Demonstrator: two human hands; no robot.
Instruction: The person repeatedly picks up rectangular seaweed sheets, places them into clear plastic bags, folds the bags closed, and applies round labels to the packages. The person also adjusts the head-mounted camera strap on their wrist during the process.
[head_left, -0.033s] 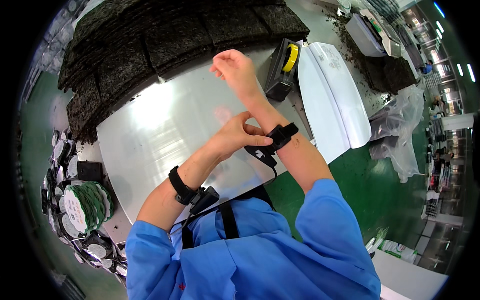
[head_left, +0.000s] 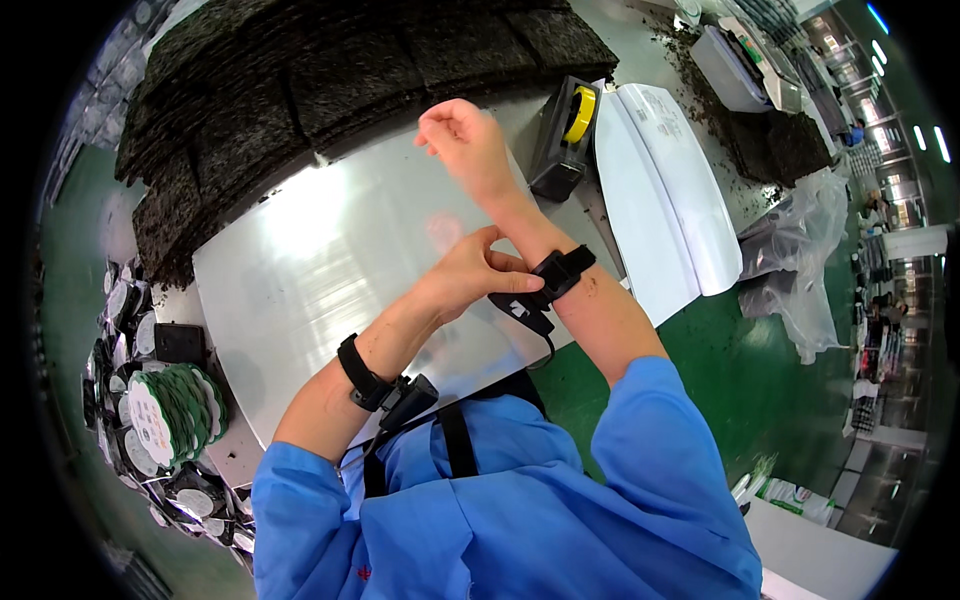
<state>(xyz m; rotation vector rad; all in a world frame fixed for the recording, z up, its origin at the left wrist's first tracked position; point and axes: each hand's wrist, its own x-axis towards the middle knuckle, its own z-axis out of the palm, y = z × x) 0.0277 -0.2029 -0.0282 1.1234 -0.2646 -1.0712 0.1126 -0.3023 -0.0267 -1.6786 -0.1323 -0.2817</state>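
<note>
My left hand (head_left: 482, 272) reaches across to my right forearm, its thumb and fingers closed on the black wrist strap (head_left: 565, 272) there. A small black device with a cable (head_left: 522, 313) hangs from this strap, just under my left fingers. My right hand (head_left: 467, 145) is raised over the shiny metal tabletop (head_left: 300, 290), fingers loosely curled in and nothing visible in them. Around my left forearm sits a second black strap (head_left: 362, 373) with a similar black device (head_left: 410, 398).
Stacks of dark, dried-seaweed-like sheets (head_left: 350, 85) line the table's far side. A black tape dispenser (head_left: 560, 145) with yellow tape stands right of my right hand, beside curled white sheets (head_left: 665, 190). Clear plastic (head_left: 800, 265) hangs farther right; green-edged spools (head_left: 175, 410) stand at left.
The fingers of my right hand have curled in slightly more. My left hand keeps its hold on the wrist strap.
</note>
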